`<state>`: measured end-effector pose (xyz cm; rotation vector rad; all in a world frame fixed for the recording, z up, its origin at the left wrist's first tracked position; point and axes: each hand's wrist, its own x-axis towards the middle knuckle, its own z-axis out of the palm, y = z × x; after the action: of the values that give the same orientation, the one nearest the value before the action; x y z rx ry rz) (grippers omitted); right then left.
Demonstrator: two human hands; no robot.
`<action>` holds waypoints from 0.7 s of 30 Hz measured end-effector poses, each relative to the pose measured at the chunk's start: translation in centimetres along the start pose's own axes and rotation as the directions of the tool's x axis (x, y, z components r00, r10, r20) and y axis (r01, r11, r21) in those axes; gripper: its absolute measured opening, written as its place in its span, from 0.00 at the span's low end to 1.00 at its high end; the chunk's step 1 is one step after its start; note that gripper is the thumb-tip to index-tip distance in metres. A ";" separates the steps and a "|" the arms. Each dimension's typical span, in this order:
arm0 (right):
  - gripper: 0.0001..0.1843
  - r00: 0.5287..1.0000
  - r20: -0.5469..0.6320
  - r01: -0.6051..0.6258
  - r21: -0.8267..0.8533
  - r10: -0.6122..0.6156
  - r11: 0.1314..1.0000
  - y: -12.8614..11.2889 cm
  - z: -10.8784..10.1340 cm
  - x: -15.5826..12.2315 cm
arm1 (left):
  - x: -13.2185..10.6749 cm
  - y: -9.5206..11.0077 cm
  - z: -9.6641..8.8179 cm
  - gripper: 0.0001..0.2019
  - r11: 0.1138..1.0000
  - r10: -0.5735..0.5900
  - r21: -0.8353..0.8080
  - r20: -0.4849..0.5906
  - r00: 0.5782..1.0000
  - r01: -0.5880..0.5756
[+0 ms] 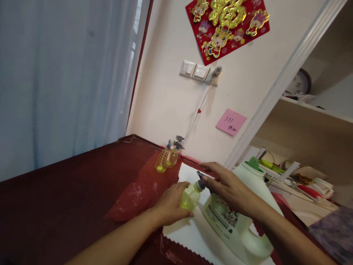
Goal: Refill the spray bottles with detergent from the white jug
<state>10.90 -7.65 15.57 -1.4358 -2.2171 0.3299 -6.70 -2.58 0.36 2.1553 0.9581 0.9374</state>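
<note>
My left hand (171, 204) is wrapped round a small clear bottle of yellow-green liquid (190, 198) standing on a white cloth (190, 233). My right hand (226, 186) reaches over from the right, its fingers closed on the bottle's grey pump top (200, 181). Right beside them stands a large white detergent jug (237, 217) with a green cap (253, 163) and a side handle; my right forearm crosses in front of it.
Two more small pump bottles of yellow liquid (167, 158) stand near the wall on a red plastic sheet (143, 191). The dark red table (63, 198) stretches left. A shelf with clutter (303, 180) lies to the right. A cable (196, 116) hangs from the wall socket.
</note>
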 end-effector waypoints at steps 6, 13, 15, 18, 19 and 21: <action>0.23 0.974 0.030 0.228 -0.180 -0.226 0.957 0.8 -2.1 -0.3 | 0.0 0.1 -0.1 0.44 1.000 -0.001 -0.006 -0.012 1.000 0.001; 0.32 0.958 0.218 0.239 -0.241 -0.188 0.941 1.3 -1.9 -0.5 | 0.0 0.2 -0.3 0.44 1.000 -0.016 -0.008 -0.004 1.000 0.016; 0.25 0.963 0.215 0.209 -0.229 -0.160 0.951 1.0 -2.0 -0.3 | 0.0 0.1 -0.2 0.44 1.000 -0.021 -0.014 -0.014 1.000 0.021; 0.13 0.965 0.223 0.185 -0.205 -0.138 0.961 0.4 -2.0 0.1 | 0.0 -0.2 0.0 0.42 1.000 0.001 -0.019 -0.021 1.000 -0.001; 0.12 0.965 0.228 0.178 -0.207 -0.129 0.962 0.2 -1.9 0.2 | 0.1 -0.2 0.0 0.42 1.000 0.008 -0.014 -0.021 1.000 -0.009; 0.12 0.971 0.219 0.141 -0.229 -0.091 0.963 -0.1 -1.5 0.4 | 0.1 -0.3 0.0 0.43 1.000 0.013 -0.001 -0.017 1.000 -0.013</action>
<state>11.46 -7.39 17.03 -1.4401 -2.5748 0.1787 -6.74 -2.38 0.20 2.1580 0.9523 0.9645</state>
